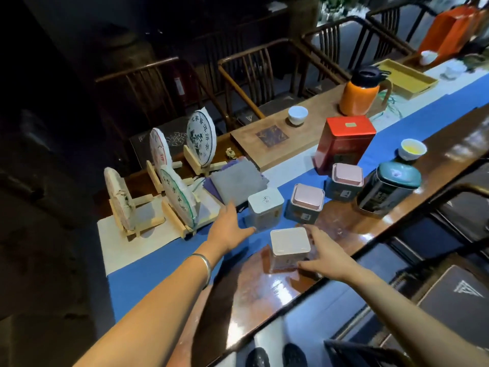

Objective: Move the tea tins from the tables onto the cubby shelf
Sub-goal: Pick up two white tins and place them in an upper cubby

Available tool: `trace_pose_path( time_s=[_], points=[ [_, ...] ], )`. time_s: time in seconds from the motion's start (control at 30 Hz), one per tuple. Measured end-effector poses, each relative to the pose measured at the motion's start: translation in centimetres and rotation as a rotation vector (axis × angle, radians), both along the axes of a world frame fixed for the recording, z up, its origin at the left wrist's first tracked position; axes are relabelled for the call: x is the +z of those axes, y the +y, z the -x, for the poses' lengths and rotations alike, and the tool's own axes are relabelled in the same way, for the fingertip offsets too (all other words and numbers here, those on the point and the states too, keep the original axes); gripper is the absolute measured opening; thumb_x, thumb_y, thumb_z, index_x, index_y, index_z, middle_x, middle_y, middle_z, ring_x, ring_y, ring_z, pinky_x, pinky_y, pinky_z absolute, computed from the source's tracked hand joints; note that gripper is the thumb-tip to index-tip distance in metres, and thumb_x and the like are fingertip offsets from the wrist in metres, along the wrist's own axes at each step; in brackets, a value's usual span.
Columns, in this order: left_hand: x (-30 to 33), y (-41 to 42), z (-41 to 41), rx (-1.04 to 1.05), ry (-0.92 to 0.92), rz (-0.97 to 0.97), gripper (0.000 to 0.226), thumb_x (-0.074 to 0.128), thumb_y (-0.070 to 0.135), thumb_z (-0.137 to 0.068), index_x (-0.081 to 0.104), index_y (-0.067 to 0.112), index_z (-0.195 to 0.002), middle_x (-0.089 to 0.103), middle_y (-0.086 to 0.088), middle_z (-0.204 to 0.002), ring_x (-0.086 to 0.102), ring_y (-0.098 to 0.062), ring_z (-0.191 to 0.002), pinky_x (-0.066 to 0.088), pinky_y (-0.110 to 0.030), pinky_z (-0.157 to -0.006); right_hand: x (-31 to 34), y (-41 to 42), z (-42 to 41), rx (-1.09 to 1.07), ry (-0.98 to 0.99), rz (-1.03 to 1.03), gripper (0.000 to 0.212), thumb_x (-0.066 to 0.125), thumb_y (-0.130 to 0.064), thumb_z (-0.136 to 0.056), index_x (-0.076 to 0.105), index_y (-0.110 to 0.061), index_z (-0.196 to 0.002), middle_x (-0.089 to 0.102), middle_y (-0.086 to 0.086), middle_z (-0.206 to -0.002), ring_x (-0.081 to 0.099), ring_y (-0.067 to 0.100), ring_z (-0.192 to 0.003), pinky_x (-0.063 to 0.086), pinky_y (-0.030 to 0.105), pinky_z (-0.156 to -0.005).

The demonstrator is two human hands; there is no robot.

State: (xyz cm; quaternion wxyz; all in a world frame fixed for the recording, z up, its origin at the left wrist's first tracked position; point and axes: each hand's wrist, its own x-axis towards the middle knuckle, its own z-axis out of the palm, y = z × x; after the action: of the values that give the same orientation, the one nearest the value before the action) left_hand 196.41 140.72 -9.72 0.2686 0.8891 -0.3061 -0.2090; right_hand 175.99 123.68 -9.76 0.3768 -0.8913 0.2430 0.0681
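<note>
Polished dark wood table (264,284) with a blue runner (148,268) along it. Nearest tea tin, pale-lidded (289,247), stands at the runner's edge. Right hand (328,258) lies against its right side, fingers spread and nearly straight, thumb at the lower corner; grip not closed. Left hand (229,229) open, fingers extended toward a white tin (264,211), thumb tip just at its front face.

Behind these: two pink-lidded tins (305,203) (344,181), a dark green tin (389,189), a tall red tin (344,144).

Surroundings: four wrapped tea cakes on wooden stands (185,201) just left of the left hand; grey folded cloth (236,181) behind the white tin; orange thermos (361,91); white cup (297,115); cup of yellow tea (412,149). Wooden chairs (254,75) line the far side.
</note>
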Motion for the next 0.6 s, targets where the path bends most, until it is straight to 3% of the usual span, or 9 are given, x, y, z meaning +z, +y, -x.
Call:
trace_pose_path(
  time_s=[0.2,0.3,0.43,0.6],
  points=[
    [-1.3,-4.2,-2.0,-0.063,-0.095,0.075,0.093,0.079,0.038,-0.071,0.029,0.016,-0.145,0.041,-0.008,-0.145,0.038,-0.025,-0.132,0.035,-0.037,-0.105,-1.4,0.2,-1.2,-0.062,-0.096,-0.113,0.064,0.082,-0.021,-0.063,0.049,-0.023,-0.118,0.060,-0.005,-0.117,0.056,0.014,-0.110,0.047,0.042,-0.094],
    [-2.4,-5.2,-1.8,-0.111,-0.098,0.105,0.075,0.079,0.033,-0.072,0.041,0.021,-0.135,0.051,-0.005,-0.132,0.045,-0.024,-0.123,0.038,-0.035,-0.098,-1.8,-0.1,-0.8,-0.118,-0.149,-0.188,0.059,0.084,-0.018,-0.061,0.053,-0.030,-0.110,0.061,-0.012,-0.110,0.058,0.005,-0.105,0.049,0.030,-0.091],
    [-3.4,-5.6,-1.5,-0.058,-0.051,0.193,0.065,0.078,0.024,-0.071,0.043,0.025,-0.126,0.054,-0.003,-0.124,0.047,-0.021,-0.116,0.045,-0.038,-0.091,-1.8,-0.6,-0.4,-0.127,-0.124,-0.234,0.060,0.087,-0.024,-0.060,0.047,-0.051,-0.096,0.063,-0.029,-0.095,0.058,-0.013,-0.089,0.042,0.002,-0.072],
    [-3.1,-4.9,-1.2,-0.058,-0.050,0.196,0.061,0.080,0.025,-0.070,0.045,0.023,-0.121,0.055,-0.002,-0.120,0.047,-0.018,-0.114,0.038,-0.027,-0.079,-2.3,-0.7,-0.4,-0.128,-0.120,-0.247,0.061,0.086,-0.023,-0.059,0.043,-0.049,-0.094,0.063,-0.029,-0.093,0.059,-0.011,-0.085,0.043,0.004,-0.066]
  ],
)
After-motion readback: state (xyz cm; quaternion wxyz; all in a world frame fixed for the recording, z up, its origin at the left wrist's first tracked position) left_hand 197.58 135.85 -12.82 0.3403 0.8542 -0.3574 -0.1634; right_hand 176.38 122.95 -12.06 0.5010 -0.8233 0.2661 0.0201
